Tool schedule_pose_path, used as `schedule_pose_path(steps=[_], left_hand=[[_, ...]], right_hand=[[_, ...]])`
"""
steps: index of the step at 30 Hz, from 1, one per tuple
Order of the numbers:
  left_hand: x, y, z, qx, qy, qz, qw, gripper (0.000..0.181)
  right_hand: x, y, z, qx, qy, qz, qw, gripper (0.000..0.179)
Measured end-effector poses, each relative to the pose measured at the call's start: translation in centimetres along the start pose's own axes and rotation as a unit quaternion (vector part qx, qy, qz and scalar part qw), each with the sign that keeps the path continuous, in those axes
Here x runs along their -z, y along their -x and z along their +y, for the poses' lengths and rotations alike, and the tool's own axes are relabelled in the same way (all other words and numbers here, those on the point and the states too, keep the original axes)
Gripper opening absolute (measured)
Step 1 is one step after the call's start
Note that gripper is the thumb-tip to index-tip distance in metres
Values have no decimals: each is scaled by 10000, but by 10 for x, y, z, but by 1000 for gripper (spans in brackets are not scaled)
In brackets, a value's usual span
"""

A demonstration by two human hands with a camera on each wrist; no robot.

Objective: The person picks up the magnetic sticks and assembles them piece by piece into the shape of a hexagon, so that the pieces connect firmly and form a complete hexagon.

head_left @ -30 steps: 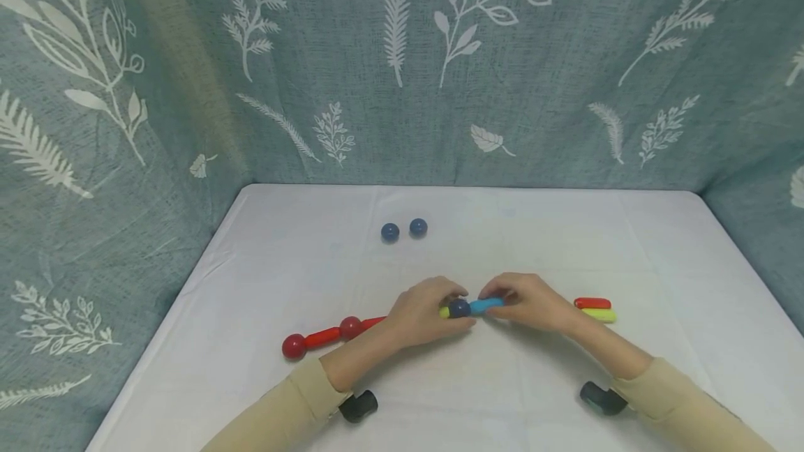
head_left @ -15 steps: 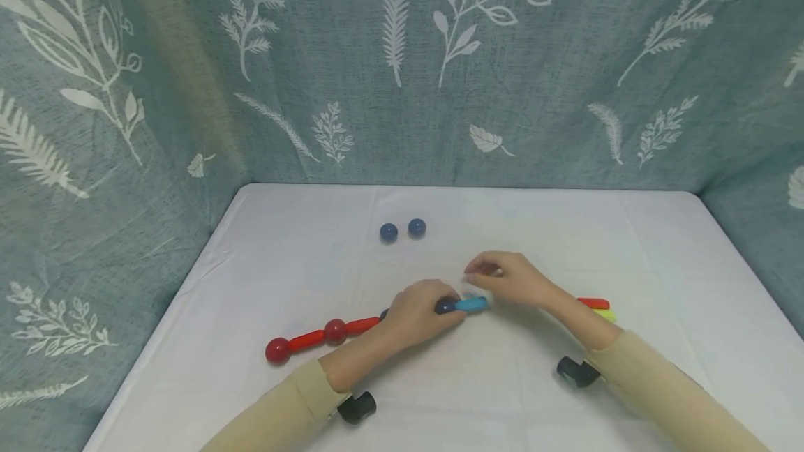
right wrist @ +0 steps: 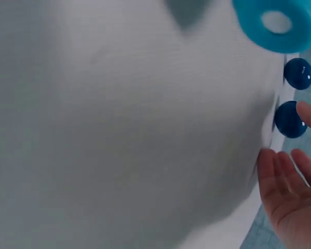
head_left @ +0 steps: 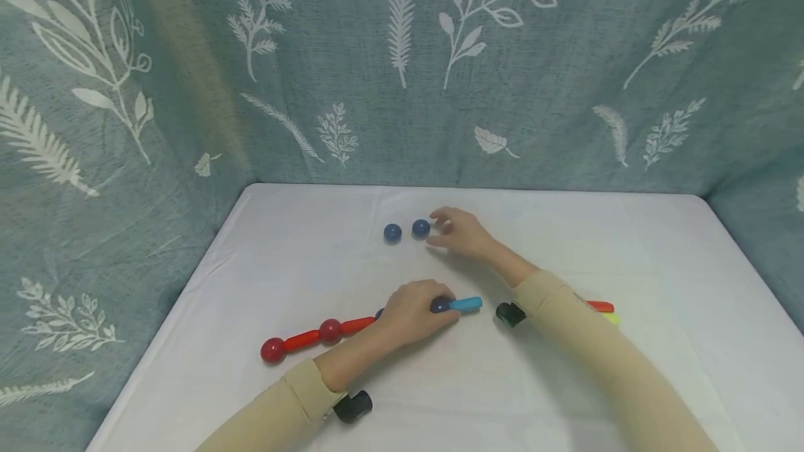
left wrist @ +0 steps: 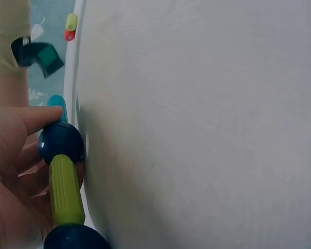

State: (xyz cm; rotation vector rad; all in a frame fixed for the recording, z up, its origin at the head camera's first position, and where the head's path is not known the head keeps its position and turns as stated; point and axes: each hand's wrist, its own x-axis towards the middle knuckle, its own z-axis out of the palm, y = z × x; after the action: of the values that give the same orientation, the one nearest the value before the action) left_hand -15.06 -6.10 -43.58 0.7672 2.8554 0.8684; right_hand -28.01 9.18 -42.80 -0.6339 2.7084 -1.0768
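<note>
My left hand point(head_left: 414, 311) grips a chain of balls and rods lying on the white table. Its thumb and fingers are around a dark blue ball point(left wrist: 61, 142), from which a light blue rod point(head_left: 466, 304) sticks out to the right. A lime-green rod point(left wrist: 66, 189) joins that ball to another dark blue one, largely covered by the hand in the head view. Leftward the chain goes on with red rods point(head_left: 302, 340) and red balls point(head_left: 273, 350). At the back, my right hand point(head_left: 463, 232) has thumb and fingers spread beside the right one of two loose blue balls point(head_left: 421, 229).
The other loose blue ball point(head_left: 392, 233) lies just left of that one. A loose red rod point(head_left: 600, 306) and a lime-green rod point(head_left: 612, 319) lie at the right, partly behind my right sleeve. A patterned teal curtain point(head_left: 352, 75) stands behind the white table point(head_left: 314, 250).
My right hand has let go of the light blue rod and moved back and left to the loose blue balls. The left hand still holds the chain, which has shifted a little left.
</note>
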Motion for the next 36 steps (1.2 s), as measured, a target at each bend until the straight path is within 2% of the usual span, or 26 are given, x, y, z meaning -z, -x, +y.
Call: schedule_pose_path(steps=[6, 12, 16, 19, 24, 31, 36], left_hand=[[0, -1, -2, -95, 49, 57, 9999, 18], [0, -1, -2, -144, 55, 109, 9998, 18], [-1, 0, -3, -115, 2, 112, 9999, 19], [-1, 1, -3, -116, -2, 133, 9998, 20], [-1, 3, -3, -65, 67, 147, 9998, 20], [-2, 3, -4, -76, 192, 193, 9996, 20], [-3, 2, -4, -88, 219, 243, 9994, 19]], right_hand=[[-7, -14, -9, 111, 404, 37, 9991, 53], [-12, -17, -11, 115, 751, 88, 9971, 44], [-11, -10, -6, 223, 561, 133, 9981, 40], [-5, 3, 0, 225, 155, 22, 9996, 40], [12, 38, 12, 209, -418, -281, 9985, 43], [34, 91, 41, 614, -486, -901, 9928, 43], [43, 114, 55, 698, -503, -1355, 9870, 43]])
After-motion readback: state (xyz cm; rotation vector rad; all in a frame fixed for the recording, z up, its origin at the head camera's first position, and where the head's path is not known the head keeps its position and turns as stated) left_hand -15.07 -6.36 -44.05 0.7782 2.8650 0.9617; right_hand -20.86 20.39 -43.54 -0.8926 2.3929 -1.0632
